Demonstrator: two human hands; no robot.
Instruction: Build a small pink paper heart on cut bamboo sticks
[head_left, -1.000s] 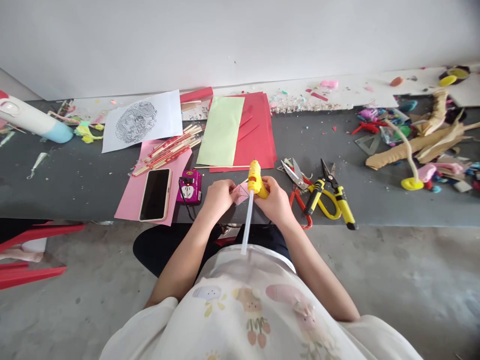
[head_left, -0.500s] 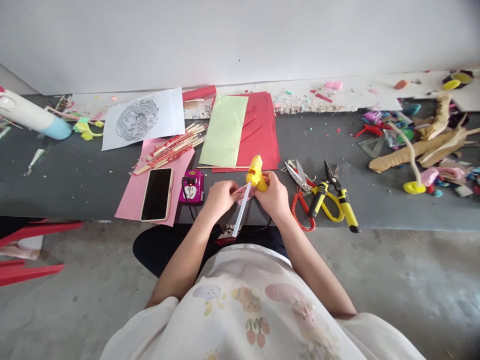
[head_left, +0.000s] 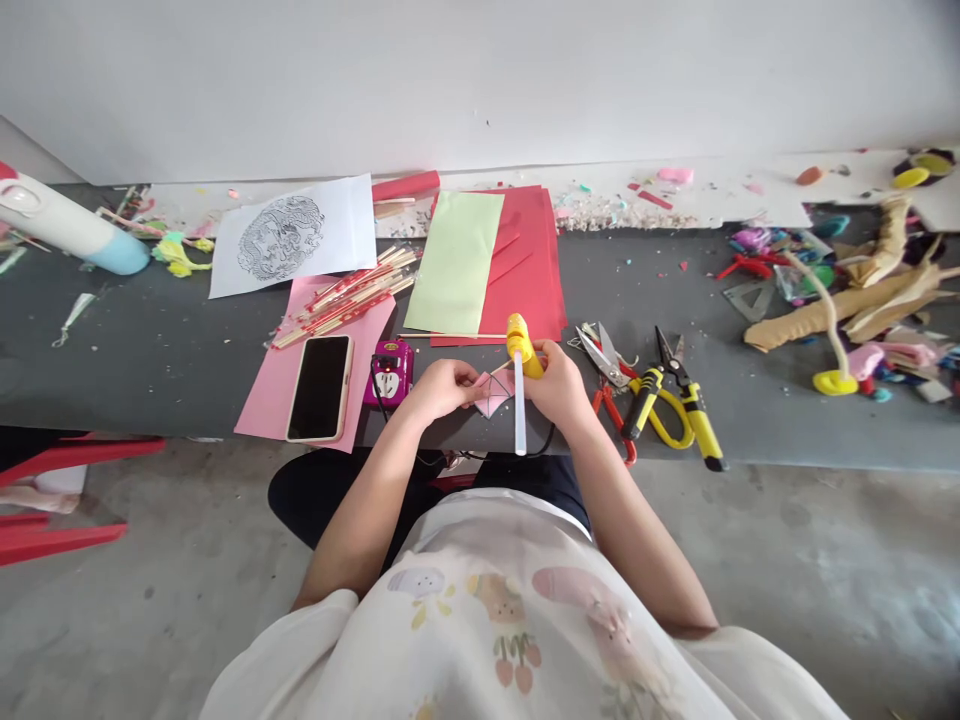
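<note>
My right hand (head_left: 559,388) is closed round a yellow glue gun (head_left: 517,340). A long translucent glue stick (head_left: 520,410) juts from its back end toward me. My left hand (head_left: 442,388) pinches a small piece of pink paper (head_left: 495,392) marked with dark lines, just left of the glue gun. A thin wooden stick (head_left: 501,368) lies at the paper's upper edge. The gun's nozzle is hidden behind its body, so I cannot tell whether it touches the paper.
Left of my hands are a purple power socket (head_left: 390,375), a phone (head_left: 321,390) and a bundle of sticks (head_left: 352,295). Red paper (head_left: 529,270) and a pale green sheet (head_left: 456,265) lie ahead. Scissors (head_left: 607,360) and pliers (head_left: 686,400) lie to the right, craft scraps (head_left: 825,300) farther off.
The glue gun has turned, its glue stick swinging right to point straight toward me. More of the pink paper now shows between my hands.
</note>
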